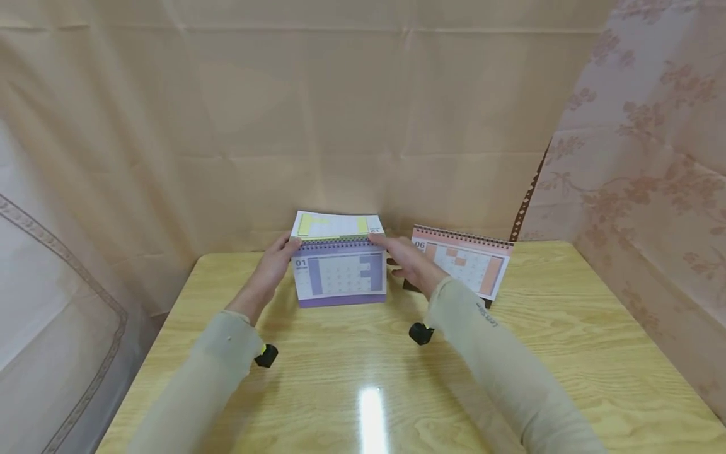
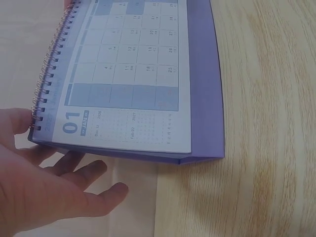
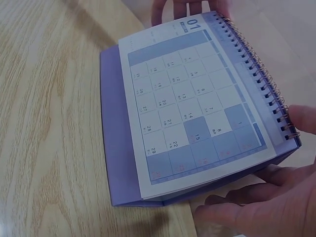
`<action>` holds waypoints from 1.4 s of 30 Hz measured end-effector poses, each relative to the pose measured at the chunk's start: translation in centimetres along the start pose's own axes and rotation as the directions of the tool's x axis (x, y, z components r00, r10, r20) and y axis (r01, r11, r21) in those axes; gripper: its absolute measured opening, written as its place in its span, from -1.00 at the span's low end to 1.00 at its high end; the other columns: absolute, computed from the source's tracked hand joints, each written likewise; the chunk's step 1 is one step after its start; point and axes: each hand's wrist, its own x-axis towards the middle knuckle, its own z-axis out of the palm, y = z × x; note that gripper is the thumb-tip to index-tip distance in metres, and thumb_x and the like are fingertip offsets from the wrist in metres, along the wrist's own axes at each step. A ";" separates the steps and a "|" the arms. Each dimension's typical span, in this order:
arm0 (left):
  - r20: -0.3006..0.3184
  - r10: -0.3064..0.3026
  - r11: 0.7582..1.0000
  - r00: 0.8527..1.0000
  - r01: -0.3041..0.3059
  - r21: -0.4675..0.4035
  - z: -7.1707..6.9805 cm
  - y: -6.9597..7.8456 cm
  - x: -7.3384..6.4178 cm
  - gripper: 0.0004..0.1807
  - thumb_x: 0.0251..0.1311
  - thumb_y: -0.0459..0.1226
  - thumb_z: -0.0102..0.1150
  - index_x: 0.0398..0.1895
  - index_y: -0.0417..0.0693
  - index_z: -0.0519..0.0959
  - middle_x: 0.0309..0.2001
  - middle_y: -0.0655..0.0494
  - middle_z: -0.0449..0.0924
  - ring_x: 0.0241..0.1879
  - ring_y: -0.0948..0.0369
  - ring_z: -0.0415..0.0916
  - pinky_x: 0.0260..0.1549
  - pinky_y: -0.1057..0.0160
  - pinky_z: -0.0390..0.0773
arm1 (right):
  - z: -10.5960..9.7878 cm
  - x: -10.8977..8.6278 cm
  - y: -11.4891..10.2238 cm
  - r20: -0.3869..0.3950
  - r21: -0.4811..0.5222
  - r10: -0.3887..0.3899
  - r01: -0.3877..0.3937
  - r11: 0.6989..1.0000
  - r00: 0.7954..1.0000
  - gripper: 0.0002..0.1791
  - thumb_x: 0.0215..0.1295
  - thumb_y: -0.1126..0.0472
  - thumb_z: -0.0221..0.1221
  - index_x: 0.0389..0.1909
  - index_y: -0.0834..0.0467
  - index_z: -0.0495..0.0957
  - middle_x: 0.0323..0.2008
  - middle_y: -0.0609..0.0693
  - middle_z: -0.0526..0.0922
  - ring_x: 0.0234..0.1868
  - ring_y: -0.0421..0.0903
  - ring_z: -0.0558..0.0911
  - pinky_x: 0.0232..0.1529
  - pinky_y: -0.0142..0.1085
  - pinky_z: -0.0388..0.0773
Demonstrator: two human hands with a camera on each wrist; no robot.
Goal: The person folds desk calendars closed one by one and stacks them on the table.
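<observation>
A purple spiral desk calendar (image 1: 342,275) stands near the table's back edge, its 01 January page facing me. Over its coil lies a page (image 1: 334,225) with yellow blocks, sloping away behind. My left hand (image 1: 273,263) grips the upper left corner, thumb at the coil. At the opposite corner, my right hand (image 1: 411,260) does likewise. In the left wrist view the fingers (image 2: 89,175) reach behind the calendar's side edge. The right wrist view has the thumb (image 3: 302,118) at the coil's end and the other fingers under the back of the stand.
To the right, a pink spiral calendar (image 1: 457,260) showing 06 stands at an angle, partly behind my right hand and forearm. Both stand on a wooden table (image 1: 340,366) with a beige curtain (image 1: 317,113) behind it. Small black devices (image 1: 421,333) hang at the wrists.
</observation>
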 end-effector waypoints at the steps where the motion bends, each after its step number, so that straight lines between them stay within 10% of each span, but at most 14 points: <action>1: -0.007 0.007 1.000 1.000 -0.007 -0.005 0.0 0.0 0.0 -0.37 0.59 0.00 -0.17 0.61 0.05 0.09 0.39 -0.16 0.37 0.50 -0.06 0.07 0.47 -0.20 -0.15 | 0.0 0.1 -0.1 -0.001 0.006 0.002 -0.002 1.000 1.000 -0.42 0.43 -0.25 0.12 0.18 0.12 0.58 0.51 0.05 0.21 0.52 0.20 0.12 0.46 0.22 0.03; 29: -0.144 -0.120 0.983 0.982 0.098 -0.152 0.1 0.9 0.1 -0.47 0.47 -0.10 0.15 0.40 -0.10 0.37 0.26 -0.04 0.45 0.30 0.01 0.35 0.38 -0.16 0.22 | 0.4 0.3 -0.5 -0.110 0.107 -0.045 0.057 0.993 0.993 -0.53 0.43 -0.04 0.25 0.26 0.05 0.51 0.08 0.03 0.64 0.25 0.02 0.46 0.29 0.09 0.39; 42: -0.132 -0.124 0.981 0.983 0.102 -0.163 0.0 0.9 0.5 -0.53 0.47 -0.13 0.16 0.32 -0.12 0.40 0.22 -0.01 0.46 0.26 0.04 0.36 0.34 -0.14 0.28 | 0.4 0.2 -0.6 -0.112 0.081 -0.058 0.067 0.994 0.992 -0.59 0.43 -0.04 0.25 0.18 0.05 0.52 0.06 0.02 0.64 0.31 0.01 0.39 0.38 0.20 0.22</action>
